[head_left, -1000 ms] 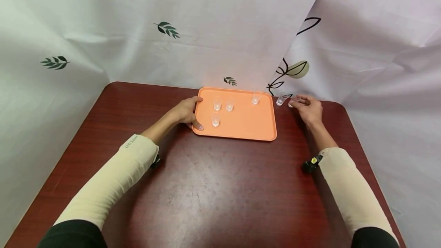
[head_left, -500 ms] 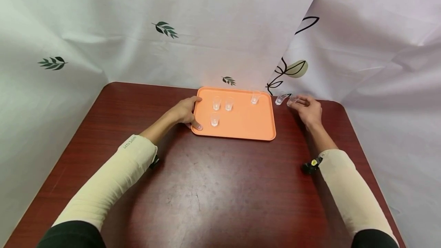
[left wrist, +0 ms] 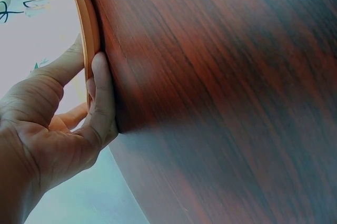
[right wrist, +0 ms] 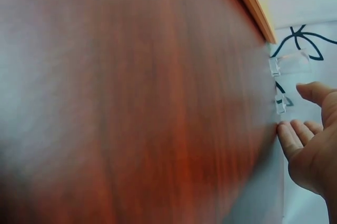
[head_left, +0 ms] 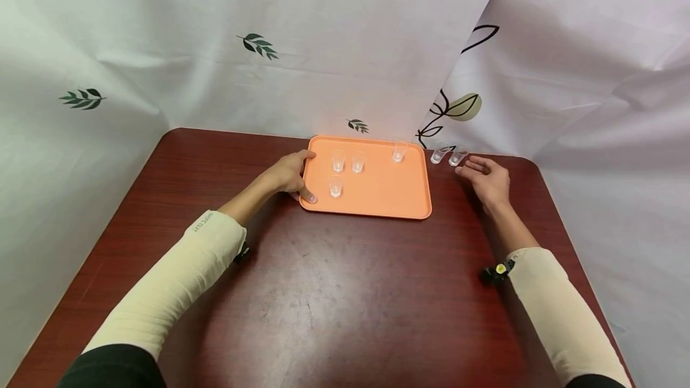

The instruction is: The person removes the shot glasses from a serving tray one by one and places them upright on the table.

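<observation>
An orange tray (head_left: 377, 196) lies at the far middle of a dark wooden table (head_left: 345, 292). Several small clear cups stand on it, one (head_left: 335, 185) near my left hand and one (head_left: 399, 151) at its far right corner. My left hand (head_left: 299, 175) holds the tray's left edge, thumb along the rim (left wrist: 84, 3). Two more clear cups (head_left: 438, 154) (head_left: 457, 156) stand on the table right of the tray. My right hand (head_left: 474, 169) hovers just short of the rightmost cup (right wrist: 281, 103), fingers relaxed, holding nothing.
White cloth printed with leaves (head_left: 259, 45) hangs behind and on both sides of the table. The table's far right corner (head_left: 530, 163) is close to my right hand. Bare wood stretches from the tray to the near edge.
My right hand let go of the rightmost cup, which now stands upright on the table, and drew back toward me. My left hand and the tray have not moved.
</observation>
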### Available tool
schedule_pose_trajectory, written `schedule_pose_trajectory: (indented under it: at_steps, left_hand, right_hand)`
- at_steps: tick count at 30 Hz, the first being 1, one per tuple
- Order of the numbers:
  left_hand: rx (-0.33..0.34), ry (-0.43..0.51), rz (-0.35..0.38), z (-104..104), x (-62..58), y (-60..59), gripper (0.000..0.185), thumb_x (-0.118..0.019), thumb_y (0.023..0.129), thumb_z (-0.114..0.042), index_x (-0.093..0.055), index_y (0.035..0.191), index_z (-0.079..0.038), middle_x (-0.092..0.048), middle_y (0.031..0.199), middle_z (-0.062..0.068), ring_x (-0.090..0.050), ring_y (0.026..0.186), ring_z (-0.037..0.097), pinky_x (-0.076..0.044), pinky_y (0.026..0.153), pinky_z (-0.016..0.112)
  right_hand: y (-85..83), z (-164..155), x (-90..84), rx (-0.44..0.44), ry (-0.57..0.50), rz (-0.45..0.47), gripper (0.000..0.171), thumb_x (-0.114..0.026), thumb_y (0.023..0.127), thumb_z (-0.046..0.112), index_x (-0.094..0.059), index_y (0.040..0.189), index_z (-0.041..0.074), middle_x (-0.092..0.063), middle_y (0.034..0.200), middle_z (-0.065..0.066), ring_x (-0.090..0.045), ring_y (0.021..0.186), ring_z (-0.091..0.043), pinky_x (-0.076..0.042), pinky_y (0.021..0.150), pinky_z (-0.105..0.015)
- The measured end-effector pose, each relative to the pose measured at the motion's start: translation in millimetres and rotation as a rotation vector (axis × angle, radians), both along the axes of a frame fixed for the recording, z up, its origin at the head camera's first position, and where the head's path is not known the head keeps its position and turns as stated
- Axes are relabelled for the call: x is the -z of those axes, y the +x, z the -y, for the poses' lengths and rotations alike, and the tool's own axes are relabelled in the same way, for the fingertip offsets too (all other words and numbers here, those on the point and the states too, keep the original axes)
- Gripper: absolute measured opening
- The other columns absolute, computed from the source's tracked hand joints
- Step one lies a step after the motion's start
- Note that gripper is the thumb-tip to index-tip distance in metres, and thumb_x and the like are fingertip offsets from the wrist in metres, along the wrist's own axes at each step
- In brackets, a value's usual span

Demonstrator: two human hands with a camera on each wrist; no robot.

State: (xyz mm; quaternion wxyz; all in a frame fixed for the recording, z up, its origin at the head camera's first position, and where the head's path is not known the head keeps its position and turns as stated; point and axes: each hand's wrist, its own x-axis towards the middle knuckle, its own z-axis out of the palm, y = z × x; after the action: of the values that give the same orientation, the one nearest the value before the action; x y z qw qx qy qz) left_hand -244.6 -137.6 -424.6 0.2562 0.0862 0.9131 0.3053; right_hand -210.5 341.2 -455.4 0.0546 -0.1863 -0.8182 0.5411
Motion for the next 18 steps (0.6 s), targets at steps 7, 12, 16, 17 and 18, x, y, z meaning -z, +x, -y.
schedule_pose_trajectory:
  at_steps: [7, 12, 16, 17, 18]
  left_hand:
    - [-0.008, -0.008, 0.003, -1.1, -3.0, 1.8, 0.126, -0.106, 0.079, -0.012, -0.028, 0.178, -0.011, -0.035, 0.176, 0.030, -0.073, 0.090, 0.028, -0.069, 0.067, 0.031]
    - [-0.010, -0.013, 0.005, 1.2, 8.4, -8.0, 0.132, -0.109, 0.075, -0.014, -0.028, 0.178, -0.011, -0.034, 0.176, 0.031, -0.073, 0.093, 0.030, -0.070, 0.067, 0.033]
    - [-0.010, -0.015, 0.009, 1.5, 14.0, -12.2, 0.134, -0.110, 0.072, -0.014, -0.027, 0.178, -0.009, -0.033, 0.176, 0.033, -0.072, 0.099, 0.035, -0.070, 0.067, 0.036]
    - [-0.011, -0.014, 0.010, 1.3, 13.8, -11.7, 0.134, -0.110, 0.073, -0.014, -0.027, 0.178, -0.009, -0.033, 0.176, 0.033, -0.073, 0.096, 0.034, -0.070, 0.066, 0.036]
    - [-0.016, -0.010, 0.010, 0.7, 12.9, -10.9, 0.133, -0.110, 0.073, -0.013, -0.028, 0.178, -0.009, -0.034, 0.176, 0.033, -0.074, 0.091, 0.033, -0.070, 0.065, 0.035]
  right_hand:
    - [14.2, 2.4, -2.1, -0.020, -0.040, -0.014, 0.064, -0.091, 0.097, 0.022, -0.067, 0.154, 0.004, -0.080, 0.128, 0.003, -0.070, 0.100, 0.015, -0.058, 0.087, -0.002]
    - [19.4, 7.6, -1.8, -0.037, -0.120, -0.042, 0.064, -0.089, 0.098, 0.015, -0.065, 0.154, -0.001, -0.078, 0.107, 0.021, -0.072, 0.095, 0.016, -0.058, 0.086, -0.003]
    - [22.2, 15.1, -1.1, -0.049, -0.186, -0.066, 0.064, -0.088, 0.098, 0.010, -0.064, 0.154, -0.004, -0.080, 0.105, 0.022, -0.074, 0.095, 0.016, -0.059, 0.086, -0.003]
    - [23.2, 17.1, -0.9, -0.053, -0.187, -0.068, 0.063, -0.088, 0.098, 0.011, -0.064, 0.154, -0.004, -0.081, 0.104, 0.022, -0.074, 0.095, 0.015, -0.059, 0.086, -0.003]
    - [23.9, 19.5, -1.0, -0.060, -0.185, -0.068, 0.063, -0.088, 0.098, 0.011, -0.064, 0.154, -0.004, -0.081, 0.105, 0.022, -0.074, 0.095, 0.015, -0.058, 0.087, -0.003]
